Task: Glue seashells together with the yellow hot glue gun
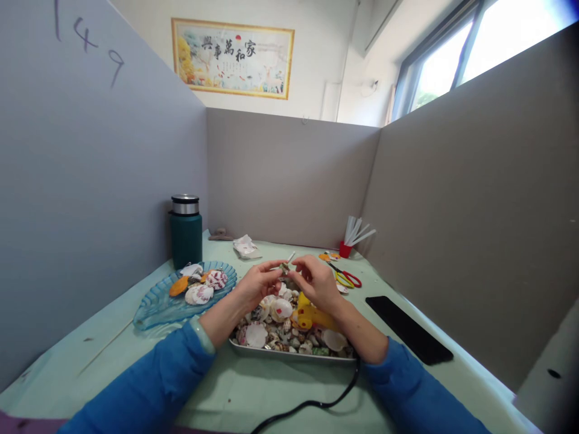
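Note:
My left hand point(256, 285) and my right hand point(316, 278) meet above a metal tray point(271, 351) heaped with seashells. Both pinch a small greenish shell point(284, 267) between their fingertips, with a thin white stick point(291, 257) poking up beside it. A yellow glue gun point(310, 315) lies on the shells under my right wrist, and its black cord point(316, 402) trails toward me. Blue sleeves cover both forearms.
A blue glass dish point(156, 307) with a few shells sits at left, behind it a dark green flask point(186, 231). Scissors point(346, 277), a red cup of white sticks point(347, 247), and a black phone point(407, 328) lie at right. Grey partitions enclose the table.

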Tool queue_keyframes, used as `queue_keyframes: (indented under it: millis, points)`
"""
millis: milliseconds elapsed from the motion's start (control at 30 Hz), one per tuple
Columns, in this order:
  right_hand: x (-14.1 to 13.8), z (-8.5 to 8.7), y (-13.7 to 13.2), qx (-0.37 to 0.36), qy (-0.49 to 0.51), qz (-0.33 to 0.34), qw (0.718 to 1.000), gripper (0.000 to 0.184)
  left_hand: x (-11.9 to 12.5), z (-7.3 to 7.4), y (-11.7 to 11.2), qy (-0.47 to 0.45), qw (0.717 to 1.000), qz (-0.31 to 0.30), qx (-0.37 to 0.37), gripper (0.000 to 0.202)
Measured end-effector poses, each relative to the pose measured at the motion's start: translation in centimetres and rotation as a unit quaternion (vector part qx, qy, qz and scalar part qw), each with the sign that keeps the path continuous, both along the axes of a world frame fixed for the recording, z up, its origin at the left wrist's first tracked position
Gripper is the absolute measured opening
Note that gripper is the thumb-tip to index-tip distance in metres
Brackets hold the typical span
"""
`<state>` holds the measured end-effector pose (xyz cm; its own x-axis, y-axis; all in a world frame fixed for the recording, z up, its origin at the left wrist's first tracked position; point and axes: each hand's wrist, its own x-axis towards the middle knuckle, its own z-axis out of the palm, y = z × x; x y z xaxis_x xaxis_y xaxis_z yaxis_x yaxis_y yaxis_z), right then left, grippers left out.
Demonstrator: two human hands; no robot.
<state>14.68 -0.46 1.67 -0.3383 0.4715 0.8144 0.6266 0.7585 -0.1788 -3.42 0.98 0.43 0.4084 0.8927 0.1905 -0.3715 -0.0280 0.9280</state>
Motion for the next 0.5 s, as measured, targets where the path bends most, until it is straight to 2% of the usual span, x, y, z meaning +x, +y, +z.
queue_keyframes:
  millis: [100,200,500]
  points:
    - [-0.06,0.15,-0.15,-0.001,-0.026,0.016,1.000,0.024,0.01,0.17,-0.27,0.001,1.000,-0.025,0.009,0.045]
    - [-0.18,0.23,-0.28,-0.008,-0.031,0.026,0.999,0.022,0.10,0.36,-0.52,-0.004,0.999,-0.044,0.014,0.045]
    - [-0.20,0.26,-0.51,-0.023,-0.051,0.037,0.998,0.028,0.19,0.49,-0.73,-0.009,0.999,-0.043,0.021,0.036]
